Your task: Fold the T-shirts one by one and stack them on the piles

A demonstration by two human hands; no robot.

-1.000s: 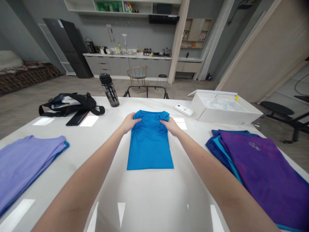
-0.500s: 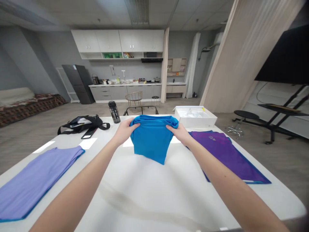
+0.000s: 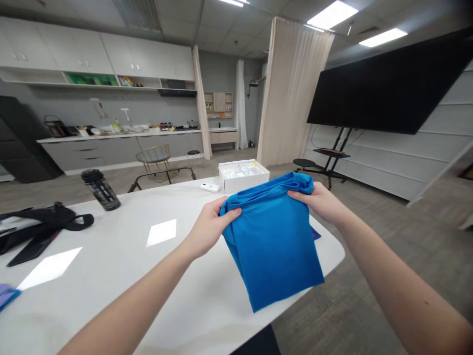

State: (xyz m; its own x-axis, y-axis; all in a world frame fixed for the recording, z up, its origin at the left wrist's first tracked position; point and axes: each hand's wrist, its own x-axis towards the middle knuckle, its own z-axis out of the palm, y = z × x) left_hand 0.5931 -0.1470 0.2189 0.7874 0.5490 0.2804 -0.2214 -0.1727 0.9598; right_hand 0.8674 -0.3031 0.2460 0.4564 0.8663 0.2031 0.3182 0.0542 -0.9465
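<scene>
A folded bright blue shirt (image 3: 275, 241) hangs in the air over the right end of the white table (image 3: 148, 266). My left hand (image 3: 209, 224) pinches its upper left corner with the thumb on top. My right hand (image 3: 320, 202) grips its upper right corner, fingers closed over the bunched fold. The lower edge of the shirt dangles free past the table's rim. A sliver of purple cloth (image 3: 315, 233) shows on the table behind the shirt.
A white open box (image 3: 244, 176) and a small white device (image 3: 210, 187) sit at the table's far edge. A dark water bottle (image 3: 101, 189) and a black bag (image 3: 40, 224) lie at the left. A lilac cloth corner (image 3: 5, 295) shows far left. A big black screen (image 3: 384, 88) stands at the right.
The blue shirt has left the table and travelled to the right, held in both hands. My view has swung right, so the lilac and purple stacks have mostly dropped out of sight.
</scene>
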